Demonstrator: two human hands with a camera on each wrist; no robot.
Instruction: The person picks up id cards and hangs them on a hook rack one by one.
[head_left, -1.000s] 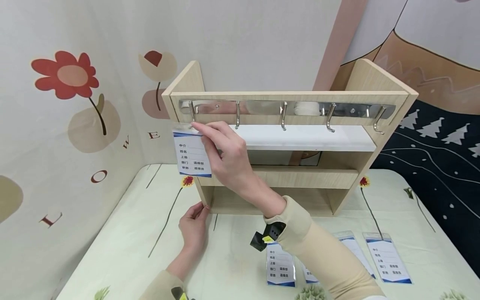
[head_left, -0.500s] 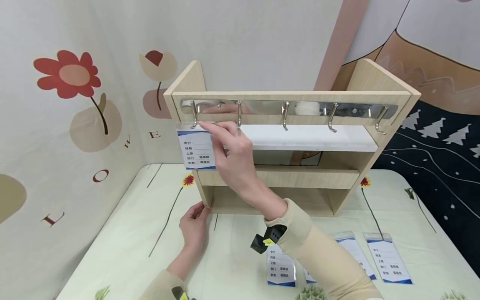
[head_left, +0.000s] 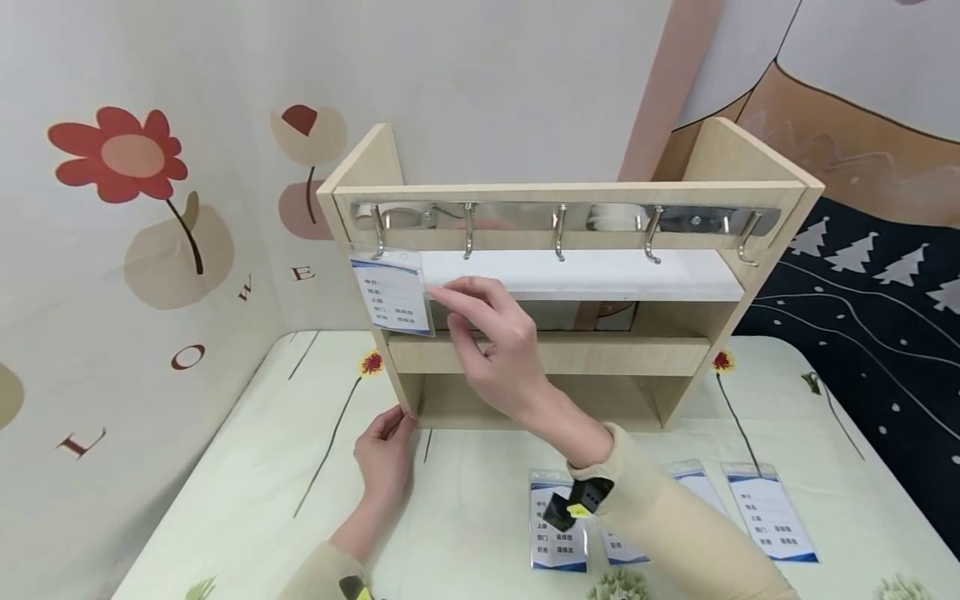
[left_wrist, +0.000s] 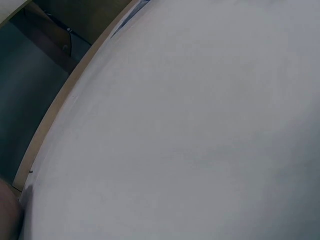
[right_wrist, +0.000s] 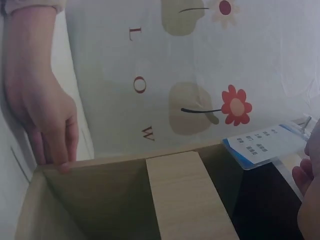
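Note:
A clear-sleeved name badge (head_left: 392, 292) with a blue-edged white card hangs, slightly tilted, at the leftmost hook (head_left: 377, 233) of the wooden shelf unit (head_left: 555, 358). My right hand (head_left: 502, 346) is just right of it, index fingertip at the badge's right edge; the thumb stands apart from that fingertip. The right wrist view shows the badge (right_wrist: 265, 145) from the side, with part of my right hand (right_wrist: 307, 185) beside it. Low at the unit's left side panel, my left hand (head_left: 384, 454) grips the front edge between thumb and fingers.
Several more badges (head_left: 772, 512) lie on the pale flowered cloth (head_left: 465, 508), some partly covered by my right forearm. More hooks (head_left: 559, 233) line the metal rail to the right. A patterned curtain (head_left: 225, 83) stands behind.
My right hand has moved down and right, from the badge's top by the hook to its right edge. The badge now hangs at the hook. My left hand has stayed on the panel.

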